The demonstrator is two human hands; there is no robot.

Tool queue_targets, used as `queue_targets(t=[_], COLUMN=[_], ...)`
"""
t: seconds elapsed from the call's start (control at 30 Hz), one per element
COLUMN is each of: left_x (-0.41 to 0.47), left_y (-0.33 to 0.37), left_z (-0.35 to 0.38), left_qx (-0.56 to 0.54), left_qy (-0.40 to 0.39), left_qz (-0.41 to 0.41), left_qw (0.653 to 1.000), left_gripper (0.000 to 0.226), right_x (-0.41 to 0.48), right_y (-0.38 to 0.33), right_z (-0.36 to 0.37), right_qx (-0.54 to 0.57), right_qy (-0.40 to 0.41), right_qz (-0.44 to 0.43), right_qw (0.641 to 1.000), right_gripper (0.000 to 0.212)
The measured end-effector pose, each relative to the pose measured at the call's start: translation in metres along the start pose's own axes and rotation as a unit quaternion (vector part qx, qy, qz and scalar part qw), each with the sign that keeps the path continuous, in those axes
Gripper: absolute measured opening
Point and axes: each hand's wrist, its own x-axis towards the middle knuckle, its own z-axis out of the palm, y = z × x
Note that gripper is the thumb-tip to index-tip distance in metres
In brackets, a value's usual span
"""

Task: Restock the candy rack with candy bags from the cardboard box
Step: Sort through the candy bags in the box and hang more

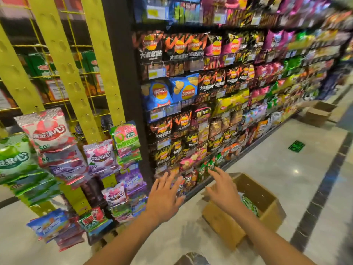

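The candy rack (63, 60) is a yellow wire frame with yellow hanging strips, at the left. Candy bags hang on its lower half: a red and white bag (47, 129), a green one (13, 157), a purple one (101, 155) and several more below. An open cardboard box (225, 224) stands on the floor at lower right, with green candy bags (250, 205) showing inside. My left hand (164, 197) is spread open in the air between rack and box, holding nothing. My right hand (223, 190) hovers open over the box's near edge, empty.
A tall black shelf (210, 92) packed with chip bags runs from the centre away to the right. Another cardboard box (319, 113) sits on the floor far down the aisle. The tiled floor (277, 169) carries a dark stripe and a green marker.
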Motion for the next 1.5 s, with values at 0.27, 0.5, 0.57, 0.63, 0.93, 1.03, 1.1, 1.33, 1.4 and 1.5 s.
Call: queue_targets(t=[0.27, 0.5, 0.57, 0.63, 0.93, 1.03, 1.1, 1.33, 1.4, 1.5], left_x=[0.051, 0.1, 0.118, 0.139, 0.267, 0.309, 0.336, 0.417, 0.439, 0.472], left_y=[0.112, 0.175, 0.184, 0.191, 0.212, 0.213, 0.212, 0.218, 0.223, 0.233], left_z=[0.039, 0.055, 0.066, 0.077, 0.111, 0.11, 0.113, 0.129, 0.132, 0.14], left_qx=[-0.02, -0.031, -0.036, -0.038, -0.055, -0.063, -0.055, -0.055, -0.058, -0.051], left_qy=[-0.069, -0.109, -0.119, -0.129, -0.146, -0.163, -0.171, -0.193, -0.189, -0.177], left_qz=[0.055, 0.115, 0.123, 0.131, 0.156, 0.163, 0.169, 0.17, 0.162, 0.142], left_qw=[0.996, 0.987, 0.985, 0.982, 0.975, 0.971, 0.969, 0.965, 0.967, 0.973], left_gripper=[0.071, 0.096, 0.095, 0.092, 0.114, 0.106, 0.084, 0.07, 0.069, 0.065], right_x=[-0.029, -0.027, -0.021, -0.01, 0.082, 0.119, 0.143, 0.213, 0.235, 0.271], right_y=[0.114, 0.189, 0.206, 0.223, 0.298, 0.312, 0.32, 0.363, 0.379, 0.404], right_z=[-0.033, -0.042, -0.045, -0.047, -0.058, -0.064, -0.066, -0.074, -0.078, -0.083], right_qx=[0.007, 0.033, 0.041, 0.032, 0.018, 0.015, 0.012, 0.012, 0.006, 0.0], right_qy=[0.005, 0.017, 0.01, 0.013, 0.008, 0.005, 0.007, -0.021, -0.025, -0.038], right_qz=[0.064, 0.13, 0.146, 0.157, 0.21, 0.219, 0.225, 0.226, 0.216, 0.193], right_qw=[0.998, 0.991, 0.988, 0.987, 0.978, 0.976, 0.974, 0.974, 0.976, 0.98], right_gripper=[0.066, 0.081, 0.066, 0.052, 0.053, 0.054, 0.054, 0.06, 0.058, 0.054])
